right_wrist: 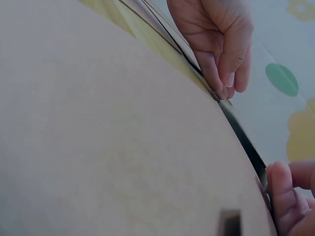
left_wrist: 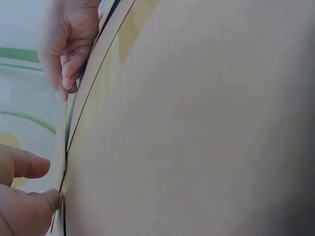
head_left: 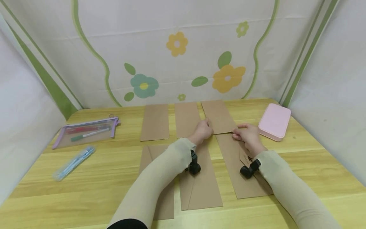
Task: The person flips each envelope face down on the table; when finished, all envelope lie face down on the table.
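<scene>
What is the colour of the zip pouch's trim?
Light purple; the trim shows best in the head view.

Bright head view, dimmer, softer wrist views

Six envelopes (head_left: 154, 122) lie on the tabletop (head_left: 94, 197) in two rows of three, one behind the other. To their left lies a pouch (head_left: 58, 138) with pens (head_left: 90, 134) in it, a packet (head_left: 75, 163) before it; a box (head_left: 275, 120) lies right of the back row.
</scene>
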The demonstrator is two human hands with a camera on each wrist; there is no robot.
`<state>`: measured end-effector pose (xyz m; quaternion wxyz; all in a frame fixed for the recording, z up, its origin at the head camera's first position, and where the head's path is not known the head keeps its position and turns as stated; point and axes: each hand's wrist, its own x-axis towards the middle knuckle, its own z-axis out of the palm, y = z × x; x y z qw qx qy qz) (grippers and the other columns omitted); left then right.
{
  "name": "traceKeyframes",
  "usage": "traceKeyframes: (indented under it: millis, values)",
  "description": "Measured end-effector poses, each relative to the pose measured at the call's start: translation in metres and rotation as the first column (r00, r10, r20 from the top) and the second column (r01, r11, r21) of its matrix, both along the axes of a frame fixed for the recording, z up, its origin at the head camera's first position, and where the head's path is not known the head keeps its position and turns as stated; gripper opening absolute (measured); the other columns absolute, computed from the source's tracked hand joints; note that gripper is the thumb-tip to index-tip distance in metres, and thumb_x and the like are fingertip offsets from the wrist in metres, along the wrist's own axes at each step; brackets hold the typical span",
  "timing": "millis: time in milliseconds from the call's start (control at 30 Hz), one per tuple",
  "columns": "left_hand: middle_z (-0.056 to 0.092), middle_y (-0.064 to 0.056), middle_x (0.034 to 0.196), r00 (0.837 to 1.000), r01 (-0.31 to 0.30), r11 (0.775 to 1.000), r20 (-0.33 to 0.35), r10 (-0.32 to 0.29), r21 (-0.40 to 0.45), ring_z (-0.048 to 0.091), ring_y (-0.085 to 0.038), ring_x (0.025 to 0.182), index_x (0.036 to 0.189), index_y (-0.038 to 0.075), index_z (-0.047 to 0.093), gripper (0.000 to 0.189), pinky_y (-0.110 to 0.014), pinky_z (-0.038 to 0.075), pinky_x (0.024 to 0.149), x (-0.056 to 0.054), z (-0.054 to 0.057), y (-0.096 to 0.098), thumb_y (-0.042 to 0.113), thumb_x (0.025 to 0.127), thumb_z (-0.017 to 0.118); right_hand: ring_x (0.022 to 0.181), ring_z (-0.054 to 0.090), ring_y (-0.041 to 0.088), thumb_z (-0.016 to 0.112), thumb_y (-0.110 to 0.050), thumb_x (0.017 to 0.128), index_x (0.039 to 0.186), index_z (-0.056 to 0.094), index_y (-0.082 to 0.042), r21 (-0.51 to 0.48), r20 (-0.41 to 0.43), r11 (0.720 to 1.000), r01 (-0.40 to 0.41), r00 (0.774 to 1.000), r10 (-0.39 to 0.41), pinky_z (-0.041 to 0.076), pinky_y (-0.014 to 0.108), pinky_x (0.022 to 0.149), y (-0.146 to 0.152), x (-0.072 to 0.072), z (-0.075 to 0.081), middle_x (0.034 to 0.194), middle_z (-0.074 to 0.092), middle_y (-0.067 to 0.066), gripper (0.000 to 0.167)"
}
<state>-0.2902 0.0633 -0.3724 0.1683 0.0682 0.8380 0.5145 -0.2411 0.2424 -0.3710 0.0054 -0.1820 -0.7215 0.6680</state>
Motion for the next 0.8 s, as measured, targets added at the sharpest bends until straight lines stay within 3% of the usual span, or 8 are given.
traceKeyframes:
  millis: [200, 267, 333, 533, 600, 633, 700, 800]
  values:
    - [0.028, -0.01, 0.15, 1.0, -0.008, 0.999, 0.006, 0.008, 0.041, 0.047, -0.019, 0.076, 0.149, 0.012, 0.015, 0.076, -0.021, 0.029, 0.043, 0.001, 0.0, -0.006, -0.01, 0.084, 0.047, 0.053, 0.06, 0.003, 0.061, 0.001, 0.085, 0.13, 0.04, 0.008, 0.024, 0.012, 1.0, 0.01, 1.0, -0.01, 0.053, 0.017, 0.057, -0.003, -0.003, 0.0, 0.067, 0.062, -0.002, 0.049]
    - [0.027, -0.01, 0.15, 1.0, -0.012, 0.998, 0.005, 0.012, 0.067, 0.052, -0.019, 0.102, 0.149, 0.011, 0.015, 0.076, -0.021, 0.029, 0.044, 0.002, 0.001, -0.009, -0.01, 0.084, 0.047, 0.052, 0.06, 0.003, 0.061, 0.001, 0.085, 0.128, 0.041, 0.009, 0.036, 0.008, 0.999, 0.01, 1.0, -0.01, 0.053, 0.018, 0.056, -0.004, -0.004, -0.001, 0.064, 0.062, -0.002, 0.048]
    - [0.027, -0.009, 0.15, 1.0, -0.014, 0.995, 0.003, 0.014, 0.101, 0.042, -0.018, 0.124, 0.149, 0.011, 0.015, 0.075, -0.02, 0.03, 0.046, 0.004, 0.002, -0.012, -0.011, 0.084, 0.047, 0.051, 0.06, 0.003, 0.061, 0.0, 0.085, 0.126, 0.042, 0.008, 0.05, 0.003, 0.999, 0.016, 1.0, -0.017, 0.053, 0.018, 0.054, -0.005, -0.005, -0.001, 0.063, 0.063, -0.002, 0.046]
    - [0.028, -0.011, 0.15, 1.0, -0.022, 0.978, -0.008, 0.025, 0.208, 0.049, -0.015, 0.115, 0.148, 0.009, 0.017, 0.076, -0.014, 0.031, 0.045, 0.008, 0.009, -0.021, -0.013, 0.082, 0.048, 0.053, 0.061, 0.005, 0.062, -0.003, 0.085, 0.121, 0.048, 0.007, 0.138, -0.064, 0.99, 0.029, 0.998, -0.02, 0.053, 0.019, 0.054, -0.01, -0.007, 0.0, 0.065, 0.064, -0.002, 0.04]
    - [0.026, -0.01, 0.15, 1.0, -0.021, 0.968, -0.002, 0.023, 0.25, 0.048, -0.016, 0.12, 0.148, 0.009, 0.017, 0.077, -0.015, 0.03, 0.045, 0.009, 0.013, -0.024, -0.013, 0.082, 0.048, 0.055, 0.062, 0.005, 0.063, -0.005, 0.085, 0.12, 0.049, 0.007, 0.168, -0.093, 0.985, 0.026, 0.996, -0.01, 0.053, 0.02, 0.055, -0.015, -0.005, 0.003, 0.067, 0.064, -0.001, 0.039]
    - [0.025, -0.01, 0.151, 1.0, -0.015, 0.963, -0.006, 0.018, 0.269, 0.037, -0.019, 0.131, 0.148, 0.008, 0.017, 0.076, -0.015, 0.031, 0.046, 0.01, 0.014, -0.026, -0.014, 0.082, 0.048, 0.055, 0.062, 0.006, 0.063, -0.006, 0.085, 0.119, 0.05, 0.006, 0.179, -0.101, 0.984, 0.022, 0.995, -0.003, 0.054, 0.021, 0.056, -0.017, -0.004, 0.004, 0.068, 0.065, -0.001, 0.039]
    - [0.023, -0.01, 0.151, 1.0, 0.002, 0.955, -0.003, -0.001, 0.297, 0.029, -0.021, 0.136, 0.148, 0.007, 0.017, 0.074, -0.015, 0.038, 0.053, 0.012, 0.017, -0.03, -0.013, 0.083, 0.048, 0.055, 0.062, 0.006, 0.063, -0.006, 0.085, 0.118, 0.05, 0.007, 0.171, -0.121, 0.985, 0.011, 0.993, 0.01, 0.054, 0.021, 0.056, -0.022, -0.001, 0.008, 0.068, 0.064, 0.0, 0.038]
    - [0.02, -0.009, 0.152, 0.999, 0.051, 0.949, -0.021, -0.047, 0.312, 0.026, -0.021, 0.137, 0.147, 0.004, 0.017, 0.069, -0.016, 0.045, 0.085, 0.018, 0.02, -0.038, -0.01, 0.086, 0.047, 0.055, 0.06, 0.005, 0.063, -0.005, 0.085, 0.118, 0.049, 0.009, 0.131, -0.153, 0.991, -0.023, 0.987, 0.043, 0.053, 0.02, 0.056, -0.03, 0.007, 0.011, 0.067, 0.063, -0.001, 0.038]
